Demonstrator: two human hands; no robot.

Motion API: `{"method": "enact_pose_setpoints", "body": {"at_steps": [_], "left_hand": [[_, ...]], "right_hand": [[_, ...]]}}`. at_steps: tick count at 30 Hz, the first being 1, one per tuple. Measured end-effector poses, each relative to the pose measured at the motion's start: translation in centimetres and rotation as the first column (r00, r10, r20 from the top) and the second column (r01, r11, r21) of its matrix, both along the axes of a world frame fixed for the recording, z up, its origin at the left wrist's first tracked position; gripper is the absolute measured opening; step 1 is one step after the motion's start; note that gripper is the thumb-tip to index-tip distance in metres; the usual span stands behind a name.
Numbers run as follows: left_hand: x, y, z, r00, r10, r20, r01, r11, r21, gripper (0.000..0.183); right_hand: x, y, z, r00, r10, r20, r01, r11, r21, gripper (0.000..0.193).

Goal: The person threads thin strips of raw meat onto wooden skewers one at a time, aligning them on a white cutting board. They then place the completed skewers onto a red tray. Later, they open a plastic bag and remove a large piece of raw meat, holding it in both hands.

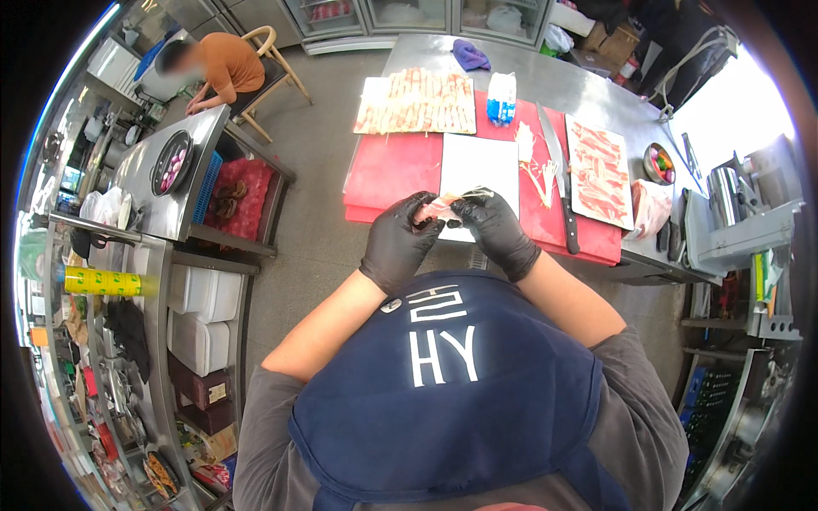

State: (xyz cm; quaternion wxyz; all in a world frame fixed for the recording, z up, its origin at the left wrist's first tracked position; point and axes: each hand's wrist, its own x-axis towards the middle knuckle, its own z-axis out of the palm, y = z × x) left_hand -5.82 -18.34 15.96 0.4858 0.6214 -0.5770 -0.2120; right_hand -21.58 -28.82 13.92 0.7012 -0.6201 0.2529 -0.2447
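In black gloves, my left hand (397, 245) and my right hand (496, 232) meet over the table's near edge. Between their fingertips they grip a strip of sliced meat (437, 209) around pale enoki mushrooms, whose thin ends poke out by my right hand. Just beyond lies a white tray (480, 160) on the red cutting boards (396, 162). Loose enoki mushrooms (538, 175) lie right of it, beside a long knife (555, 149) with a black handle. Further right, meat slices cover another white tray (596, 162). Rows of meat rolls fill the tray (416, 100) at the far left.
A blue-and-white package (502, 100) and a purple cloth (471, 54) sit toward the back. On the right stand a bowl of colourful vegetables (659, 163) and a bag of meat (649, 209). A seated person (223, 68) leans over a counter at the far left, near a black pan (172, 162).
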Motion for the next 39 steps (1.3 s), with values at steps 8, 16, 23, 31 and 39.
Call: {"method": "enact_pose_setpoints", "body": {"at_steps": [8, 16, 23, 31, 39], "left_hand": [[0.6, 0.3, -0.3, 0.996, -0.067, -0.065, 0.072, 0.994, 0.082, 0.02], [1.9, 0.6, -0.9, -0.015, 0.028, -0.999, 0.631, 0.776, 0.013, 0.023], [0.9, 0.4, -0.4, 0.556, 0.015, -0.831, 0.32, 0.919, 0.231, 0.022], [0.2, 0.2, 0.8, 0.795, -0.025, 0.606, 0.115, 0.987, -0.111, 0.05], [0.2, -0.1, -0.7, 0.991, 0.062, 0.12, -0.052, 0.994, -0.091, 0.028]], "right_hand": [[0.4, 0.7, 0.6, 0.984, -0.04, 0.174, 0.021, 0.994, 0.108, 0.022], [-0.2, 0.2, 0.6, 0.996, 0.017, 0.091, -0.03, 0.99, 0.14, 0.017], [-0.2, -0.1, 0.1, 0.999, -0.006, 0.046, 0.026, 0.894, -0.447, 0.021], [0.8, 1.5, 1.0, 0.984, -0.179, 0.0, 0.176, 0.968, 0.181, 0.012], [1.2, 1.9, 2.0, 0.975, -0.202, -0.091, 0.199, 0.979, -0.038, 0.018]]}}
